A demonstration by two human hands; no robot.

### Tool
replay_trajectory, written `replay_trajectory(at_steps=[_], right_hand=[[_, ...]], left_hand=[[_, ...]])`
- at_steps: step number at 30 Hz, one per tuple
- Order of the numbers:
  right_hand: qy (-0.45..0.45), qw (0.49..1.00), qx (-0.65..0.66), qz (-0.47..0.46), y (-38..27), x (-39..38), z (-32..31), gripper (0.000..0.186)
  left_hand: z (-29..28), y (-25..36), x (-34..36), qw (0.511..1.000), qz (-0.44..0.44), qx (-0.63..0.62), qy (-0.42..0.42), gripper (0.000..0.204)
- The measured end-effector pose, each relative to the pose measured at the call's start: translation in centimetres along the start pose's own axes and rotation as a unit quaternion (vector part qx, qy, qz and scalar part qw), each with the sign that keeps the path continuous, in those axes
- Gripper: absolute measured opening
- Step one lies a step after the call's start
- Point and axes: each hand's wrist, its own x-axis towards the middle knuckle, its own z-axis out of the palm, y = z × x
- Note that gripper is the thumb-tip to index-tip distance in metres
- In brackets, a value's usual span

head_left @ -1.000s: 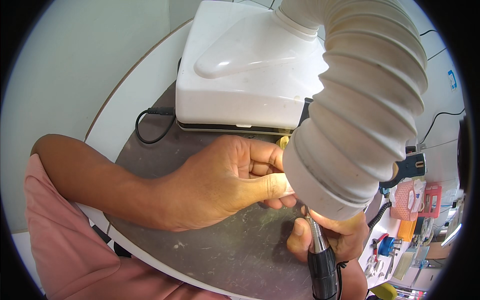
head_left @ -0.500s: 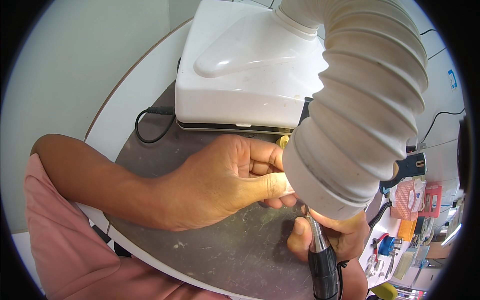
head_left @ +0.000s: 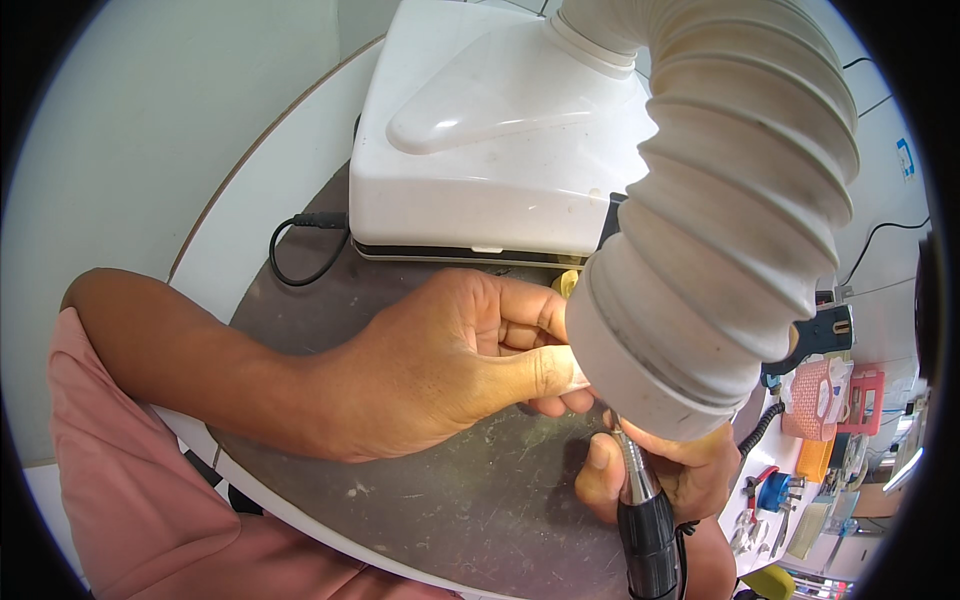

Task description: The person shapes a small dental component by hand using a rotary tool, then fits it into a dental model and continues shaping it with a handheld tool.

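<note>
Right hand (head_left: 700, 475) is closed around a black-and-silver handpiece (head_left: 646, 530), its thumb to the left of the metal neck and its curled fingers to the right. From this hand the tool's narrow tip points away from the body, ending near the fingers of the left hand (head_left: 430, 375). That left hand lies ahead and to the left of the right one, its thumb and index finger bent toward each other; their ends go out of sight behind the mouth of a white ribbed hose (head_left: 740, 210), so I cannot tell what they hold. The hose hangs over both hands, covering part of the right hand's fingers. Just beyond the left index finger is a small yellow thing (head_left: 570, 282). Farther beyond the left hand stands a white box-shaped machine (head_left: 480, 200), with a looped black cable (head_left: 290, 280) at its left side. Below the hands is the scratched grey top of the counter (head_left: 500, 500). To the right of the right hand are a coiled black cord (head_left: 757, 432), a blue object (head_left: 773, 492) and, farther out, a pink basket (head_left: 806, 405).
</note>
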Motion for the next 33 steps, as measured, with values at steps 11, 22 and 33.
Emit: replay_trajectory(at_steps=[11, 22, 33], right_hand=[[0.034, 0.999, 0.009, -0.008, 0.6, -0.2, 0.6, 0.029], [0.038, 0.999, 0.010, 0.004, 0.1, -0.1, 0.4, 0.026], [0.031, 0.999, -0.018, 0.021, -0.2, -0.1, 0.2, 0.028]], left_hand=[[-0.3, 0.0, -0.2, 1.000, 0.001, 0.021, 0.014, 0.019], [-0.5, 0.2, -0.1, 0.996, -0.033, -0.076, -0.039, 0.017], [-0.7, 0.5, -0.1, 0.996, -0.040, -0.067, -0.050, 0.017]])
